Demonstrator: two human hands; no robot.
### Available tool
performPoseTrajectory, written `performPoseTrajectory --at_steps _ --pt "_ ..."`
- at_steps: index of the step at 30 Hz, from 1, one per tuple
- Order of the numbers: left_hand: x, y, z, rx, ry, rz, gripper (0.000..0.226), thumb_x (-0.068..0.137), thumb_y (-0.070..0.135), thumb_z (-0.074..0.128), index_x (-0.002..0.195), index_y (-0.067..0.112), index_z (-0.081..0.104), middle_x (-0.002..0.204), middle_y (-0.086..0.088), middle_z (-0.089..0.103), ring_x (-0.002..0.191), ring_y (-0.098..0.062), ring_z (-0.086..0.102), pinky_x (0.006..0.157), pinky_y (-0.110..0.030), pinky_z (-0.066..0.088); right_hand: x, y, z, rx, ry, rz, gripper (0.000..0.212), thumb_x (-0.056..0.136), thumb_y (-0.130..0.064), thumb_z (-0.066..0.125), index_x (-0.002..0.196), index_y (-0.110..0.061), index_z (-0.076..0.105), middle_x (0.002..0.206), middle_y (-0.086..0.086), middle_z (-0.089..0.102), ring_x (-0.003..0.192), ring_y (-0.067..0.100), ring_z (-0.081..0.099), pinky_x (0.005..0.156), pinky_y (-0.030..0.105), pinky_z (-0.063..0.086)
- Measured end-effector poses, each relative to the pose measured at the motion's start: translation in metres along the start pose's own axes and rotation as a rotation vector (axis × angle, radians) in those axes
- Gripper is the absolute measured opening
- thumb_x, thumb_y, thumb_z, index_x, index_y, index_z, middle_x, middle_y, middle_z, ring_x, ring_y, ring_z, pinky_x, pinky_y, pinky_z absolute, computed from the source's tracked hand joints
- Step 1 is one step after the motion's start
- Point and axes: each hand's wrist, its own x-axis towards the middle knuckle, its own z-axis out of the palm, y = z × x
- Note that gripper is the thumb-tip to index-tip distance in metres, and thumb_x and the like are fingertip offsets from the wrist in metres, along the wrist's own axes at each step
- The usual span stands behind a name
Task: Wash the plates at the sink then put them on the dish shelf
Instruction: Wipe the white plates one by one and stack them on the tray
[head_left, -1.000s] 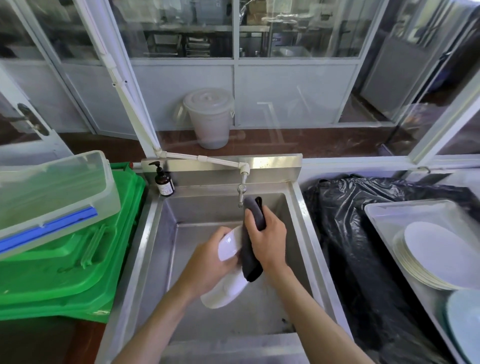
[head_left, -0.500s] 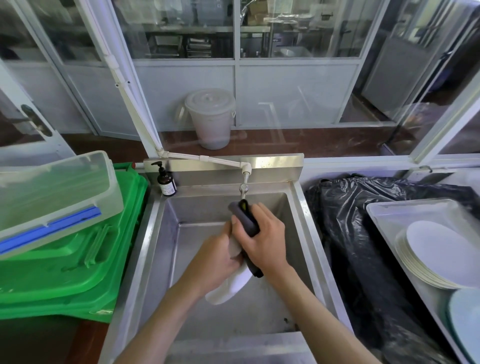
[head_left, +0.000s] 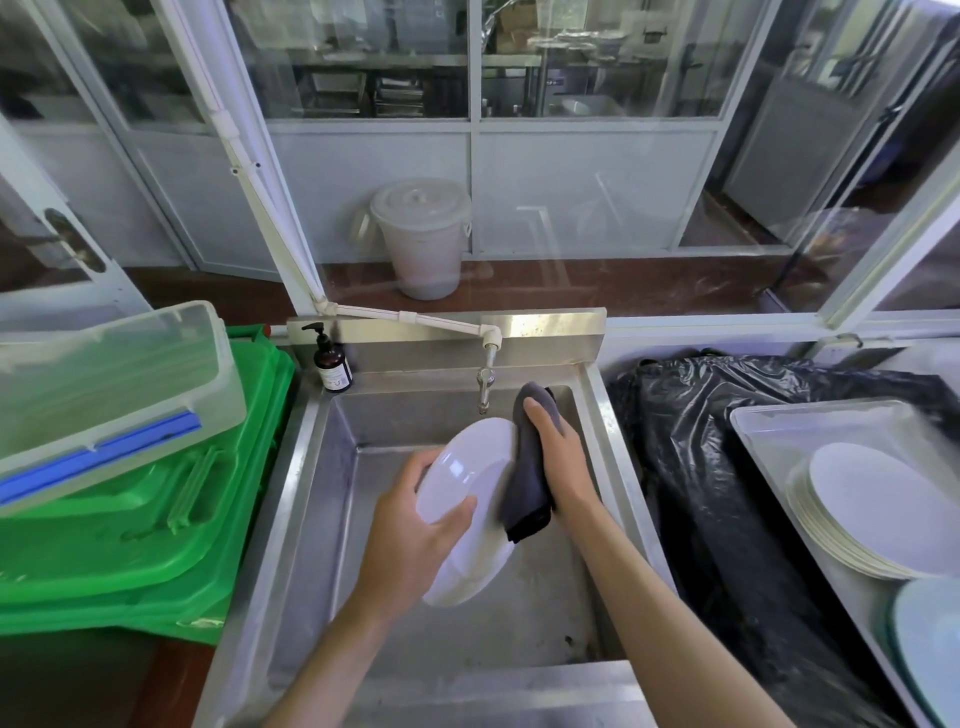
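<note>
From the head view, the white plate (head_left: 470, 506) is held tilted over the sink (head_left: 317, 499) at the centre, seemingly to expose its face for wiping under the tap (head_left: 484, 387) at 12 o'clock. The left hand (head_left: 415, 540) grips its 9 o'clock rim, thumb on the face. The right hand (head_left: 558, 460) presses a dark cloth (head_left: 527, 486), fingers wrapped over it, against the 3 o'clock edge.

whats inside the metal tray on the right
The metal tray holds a stack of white plates and, nearer the camera, a pale plate cut off by the frame edge. The tray floor beneath the stack is hidden.
</note>
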Motion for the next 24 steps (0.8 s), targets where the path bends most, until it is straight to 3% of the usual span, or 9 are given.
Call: performPoseTrajectory --at_steps 6,9,12,13,15,18,21,24 --pt "0.018 0.004 -0.010 0.086 -0.117 -0.019 0.041 0.085 0.015 0.083 0.110 0.035 0.056 0.102 0.024 0.066 0.096 -0.003 0.063 0.076 -0.016 0.048 -0.012 0.003 0.004 -0.005 0.110 -0.187 0.012 0.103 -0.033 0.059 0.094 -0.031 0.065 0.088 -0.010 0.070 0.085 0.006 0.065 0.076 0.023 0.049" --pt "0.026 0.007 -0.007 0.230 -0.273 -0.007 0.037 0.086 0.020 0.081 0.104 0.038 0.053 0.094 0.025 0.065 0.089 0.000 0.061 0.073 -0.017 0.045 -0.017 -0.001 0.010 -0.175 -0.014 -0.460 0.013 0.100 -0.024 0.066 0.088 -0.020 0.062 0.073 -0.011 0.061 0.068 0.006 0.056 0.068 0.024 0.044" --pt "0.023 0.010 -0.001 0.176 -0.363 0.005 0.041 0.088 0.022 0.078 0.113 0.043 0.055 0.105 0.026 0.070 0.099 0.002 0.066 0.083 -0.020 0.051 -0.024 -0.002 0.013 -0.362 -0.183 -0.788 0.020 0.096 -0.021 0.068 0.087 -0.011 0.054 0.076 0.001 0.054 0.068 0.016 0.051 0.063 0.033 0.042" --pt "0.022 0.009 0.000 0.176 -0.362 0.017 0.037 0.088 0.024 0.077 0.112 0.041 0.055 0.103 0.023 0.070 0.097 -0.002 0.066 0.082 -0.022 0.051 -0.024 0.000 0.012 -0.352 -0.175 -0.800 0.020 0.096 -0.022 0.067 0.088 -0.009 0.054 0.077 0.004 0.055 0.069 0.021 0.052 0.064 0.037 0.043" --pt "0.019 0.008 -0.001 0.204 -0.311 0.034 0.029 0.087 0.023 0.076 0.101 0.032 0.052 0.090 0.017 0.066 0.085 -0.010 0.062 0.073 -0.022 0.046 -0.022 0.005 0.008 -0.211 -0.071 -0.635 0.017 0.098 -0.026 0.065 0.098 -0.009 0.062 0.083 0.004 0.065 0.076 0.023 0.062 0.069 0.037 0.049" --pt "0.017 0.006 -0.004 0.169 -0.198 0.015 0.032 0.085 0.015 0.081 0.099 0.023 0.053 0.089 0.010 0.062 0.082 -0.014 0.057 0.067 -0.020 0.042 -0.011 0.012 0.000 -0.128 0.065 -0.350 0.016 0.102 -0.033 0.062 0.104 -0.018 0.067 0.086 -0.011 0.071 0.085 0.006 0.068 0.078 0.030 0.050" --pt "0.018 0.004 -0.004 0.170 -0.225 -0.022 0.036 0.083 0.016 0.083 0.101 0.021 0.052 0.090 0.006 0.062 0.084 -0.016 0.057 0.070 -0.025 0.044 -0.013 0.008 -0.001 -0.213 0.013 -0.405 0.011 0.102 -0.029 0.064 0.093 -0.022 0.064 0.077 -0.010 0.065 0.075 0.005 0.061 0.073 0.026 0.048" --pt "0.019 0.003 -0.002 0.206 -0.320 -0.033 0.034 0.083 0.025 0.081 0.105 0.027 0.055 0.096 0.011 0.068 0.093 -0.014 0.064 0.085 -0.034 0.052 -0.029 0.007 0.004 -0.319 -0.116 -0.639 0.018 0.099 -0.022 0.065 0.087 -0.012 0.056 0.075 0.003 0.056 0.068 0.014 0.054 0.064 0.032 0.043"
